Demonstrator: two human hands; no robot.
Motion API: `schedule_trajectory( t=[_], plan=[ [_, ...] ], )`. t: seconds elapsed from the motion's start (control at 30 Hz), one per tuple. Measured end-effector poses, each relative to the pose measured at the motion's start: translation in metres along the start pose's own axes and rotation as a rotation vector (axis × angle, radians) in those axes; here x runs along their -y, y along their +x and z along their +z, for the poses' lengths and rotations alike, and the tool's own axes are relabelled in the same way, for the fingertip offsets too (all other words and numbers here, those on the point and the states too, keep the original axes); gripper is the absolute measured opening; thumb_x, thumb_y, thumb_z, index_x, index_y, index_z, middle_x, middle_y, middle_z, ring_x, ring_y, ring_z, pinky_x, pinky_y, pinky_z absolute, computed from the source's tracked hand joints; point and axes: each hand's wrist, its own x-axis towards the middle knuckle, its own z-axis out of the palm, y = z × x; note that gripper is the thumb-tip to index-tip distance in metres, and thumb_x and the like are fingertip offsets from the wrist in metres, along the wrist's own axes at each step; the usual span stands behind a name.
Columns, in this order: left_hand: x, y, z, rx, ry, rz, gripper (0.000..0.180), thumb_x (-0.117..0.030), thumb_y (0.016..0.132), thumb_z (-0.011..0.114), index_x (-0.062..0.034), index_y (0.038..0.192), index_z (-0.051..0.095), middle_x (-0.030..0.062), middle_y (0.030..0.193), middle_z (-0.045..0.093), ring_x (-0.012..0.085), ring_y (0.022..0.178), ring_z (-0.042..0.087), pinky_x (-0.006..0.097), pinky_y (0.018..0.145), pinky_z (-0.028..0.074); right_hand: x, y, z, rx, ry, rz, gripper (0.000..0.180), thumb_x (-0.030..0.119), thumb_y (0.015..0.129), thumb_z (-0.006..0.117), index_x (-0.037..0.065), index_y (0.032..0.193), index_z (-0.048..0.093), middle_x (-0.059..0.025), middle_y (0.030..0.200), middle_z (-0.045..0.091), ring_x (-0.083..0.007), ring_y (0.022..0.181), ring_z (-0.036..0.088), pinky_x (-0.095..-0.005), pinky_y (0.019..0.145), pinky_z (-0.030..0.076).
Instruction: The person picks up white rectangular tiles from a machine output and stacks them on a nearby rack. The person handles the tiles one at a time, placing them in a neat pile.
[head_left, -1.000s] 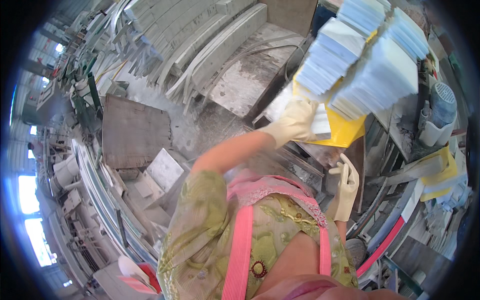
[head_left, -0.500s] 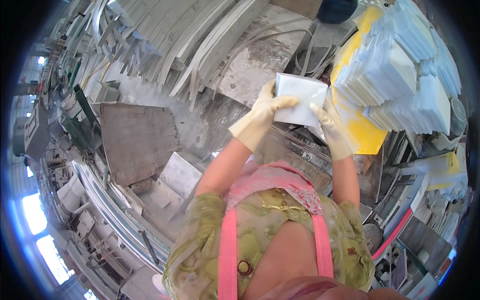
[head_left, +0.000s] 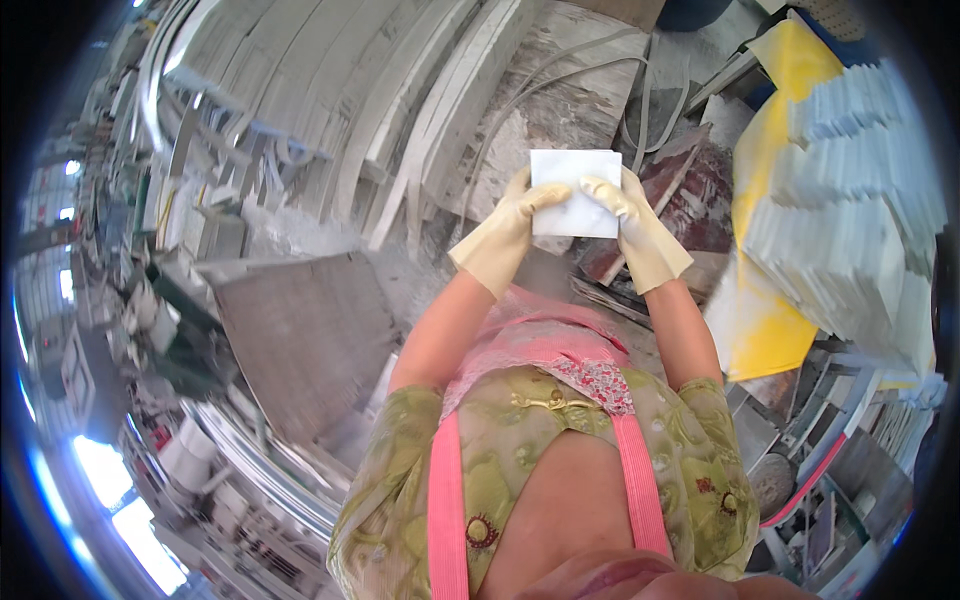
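Both hands wear cream rubber gloves and hold white square tiles [head_left: 577, 218] out in front of my body. My left hand [head_left: 516, 213] grips the left edge, with its thumb lying on the top face. On the opposite edge, my right hand [head_left: 634, 214] is closed the same way, thumb on top. A second edge peeks out at the upper right, so more than one tile seems to be held; how many I cannot tell. The other fingers are hidden behind the tiles.
Stacks of pale tiles [head_left: 835, 240] stand on a yellow sheet [head_left: 770, 335] at the right. Long grey strips [head_left: 335, 90] lie piled at the far left. A brown board [head_left: 305, 335] is nearer on the left. A hose [head_left: 570, 72] curls across a dusty board ahead.
The tiles and both hands have moved left in the picture, and the tiles are now squarer to me. The view has turned, with the tile stacks shifting right and down.
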Motion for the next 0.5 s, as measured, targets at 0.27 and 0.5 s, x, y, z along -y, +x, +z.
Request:
schedule_trajectory(
  t=[0.27, 0.5],
  plan=[
    [-0.069, 0.115, -0.121, -0.063, 0.506, -0.086, 0.077, -0.046, 0.092, 0.068, 0.0060, 0.144, 0.046, 0.0182, 0.137, 0.059, 0.0266, 0.125, 0.057, 0.036, 0.106, 0.043, -0.005, 0.128, 0.033, -0.426, -0.288, 0.030, 0.063, 0.027, 0.070, 0.087, -0.006, 0.118, 0.063, -0.0167, 0.107, 0.071, -0.0218, 0.092, 0.070, -0.0335, 0.082, 0.056],
    [-0.094, 0.118, -0.271, -0.511, 0.269, -0.052, 0.058, -0.036, 0.098, 0.063, 0.0067, 0.134, 0.054, 0.0203, 0.126, 0.065, 0.0269, 0.118, 0.063, 0.036, 0.103, 0.048, -0.004, 0.128, -0.047, -0.748, -0.906, 0.176, 0.068, 0.037, 0.064, 0.090, -0.002, 0.115, 0.067, -0.0191, 0.107, 0.074, -0.0297, 0.092, 0.073, -0.0395, 0.082, 0.057]
  ],
)
